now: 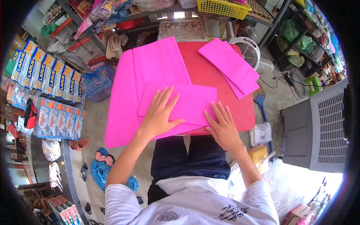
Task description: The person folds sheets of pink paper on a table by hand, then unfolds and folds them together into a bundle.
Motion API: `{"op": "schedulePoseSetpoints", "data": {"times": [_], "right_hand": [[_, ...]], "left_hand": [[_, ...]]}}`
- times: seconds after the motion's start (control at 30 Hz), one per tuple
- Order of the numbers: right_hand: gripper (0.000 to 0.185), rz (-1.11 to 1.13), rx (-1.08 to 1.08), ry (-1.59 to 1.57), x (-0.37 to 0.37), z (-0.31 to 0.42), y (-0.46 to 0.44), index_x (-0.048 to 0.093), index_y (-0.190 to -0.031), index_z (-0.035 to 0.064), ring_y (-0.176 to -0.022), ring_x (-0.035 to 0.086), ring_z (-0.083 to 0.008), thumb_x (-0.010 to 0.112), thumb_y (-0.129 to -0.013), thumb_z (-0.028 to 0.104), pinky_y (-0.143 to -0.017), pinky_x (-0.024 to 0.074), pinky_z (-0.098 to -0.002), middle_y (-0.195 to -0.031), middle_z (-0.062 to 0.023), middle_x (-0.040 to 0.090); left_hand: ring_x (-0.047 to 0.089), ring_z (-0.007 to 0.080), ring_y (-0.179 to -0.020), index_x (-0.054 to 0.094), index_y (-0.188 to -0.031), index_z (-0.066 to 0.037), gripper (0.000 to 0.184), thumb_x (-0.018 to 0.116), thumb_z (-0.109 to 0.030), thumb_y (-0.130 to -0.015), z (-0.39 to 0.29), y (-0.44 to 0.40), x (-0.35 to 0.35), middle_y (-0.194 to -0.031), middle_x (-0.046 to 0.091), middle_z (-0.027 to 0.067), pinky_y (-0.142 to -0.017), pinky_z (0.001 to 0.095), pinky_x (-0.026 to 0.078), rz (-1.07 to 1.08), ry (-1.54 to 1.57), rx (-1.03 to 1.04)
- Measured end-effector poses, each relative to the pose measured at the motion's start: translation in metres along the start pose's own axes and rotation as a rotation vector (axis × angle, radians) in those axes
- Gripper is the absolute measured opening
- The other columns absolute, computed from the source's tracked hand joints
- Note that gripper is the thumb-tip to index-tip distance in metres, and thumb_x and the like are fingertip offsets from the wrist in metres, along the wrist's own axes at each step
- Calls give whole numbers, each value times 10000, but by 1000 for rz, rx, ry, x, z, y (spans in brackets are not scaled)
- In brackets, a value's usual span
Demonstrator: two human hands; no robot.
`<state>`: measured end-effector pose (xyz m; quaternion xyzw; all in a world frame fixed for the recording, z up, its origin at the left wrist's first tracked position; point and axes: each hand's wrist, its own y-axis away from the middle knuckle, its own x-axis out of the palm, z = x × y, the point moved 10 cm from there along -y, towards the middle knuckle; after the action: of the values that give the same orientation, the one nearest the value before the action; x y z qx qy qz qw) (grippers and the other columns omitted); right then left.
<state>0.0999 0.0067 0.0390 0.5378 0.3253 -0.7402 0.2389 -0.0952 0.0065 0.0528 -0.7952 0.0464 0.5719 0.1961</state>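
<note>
A folded bright pink sheet (189, 98) lies flat before me, and I cannot tell whether it is paper, plastic or cloth. My left hand (161, 115) rests on its left part with the fingers spread. On its lower right corner, my right hand (224, 127) lies with the fingers stretched out. Beneath it, a larger pink sheet (157, 62) covers the left side of the red table (240, 116) and hangs over the left edge. More folded pink pieces (230, 65) are stacked at an angle at the table's far right, apart from both hands.
Stacked beer cartons (48, 75) stand at the left. A white fan (245, 50) is behind the table's far right corner. A large grey air cooler (315, 129) and a blue-handled broom (262, 108) are at the right. A yellow basket (223, 8) sits on the back shelf.
</note>
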Motion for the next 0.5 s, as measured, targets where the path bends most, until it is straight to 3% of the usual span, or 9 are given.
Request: {"op": "schedulePoseSetpoints", "data": {"times": [0.2,0.3,0.5], "right_hand": [[511,-95,-7,-51,-10,-1,6,584,-1434,121,-1487,353,-388,681,-945,234,-1213,289,-562,-1578,-185,409],[501,-201,-8,-110,-15,-5,7,628,-1377,108,-1408,458,-374,724,-888,165,-1162,373,-532,-1493,-179,504],[452,-304,-39,-188,-27,-11,2,687,-1224,80,-1184,614,-341,764,-779,101,-991,507,-469,-1310,-139,619]], "left_hand": [[483,374,-1390,624,-1359,-52,634,764,-427,-867,-51,-15,24,-1485,519,198,-1190,516,366,19,102,267],[607,323,-1221,709,-1168,-26,413,776,-292,-859,-63,-15,17,-1275,654,156,-1075,471,477,-90,107,322],[685,256,-911,720,-937,4,190,782,-114,-802,-83,-10,15,-955,693,88,-823,386,565,-206,56,531]]}}
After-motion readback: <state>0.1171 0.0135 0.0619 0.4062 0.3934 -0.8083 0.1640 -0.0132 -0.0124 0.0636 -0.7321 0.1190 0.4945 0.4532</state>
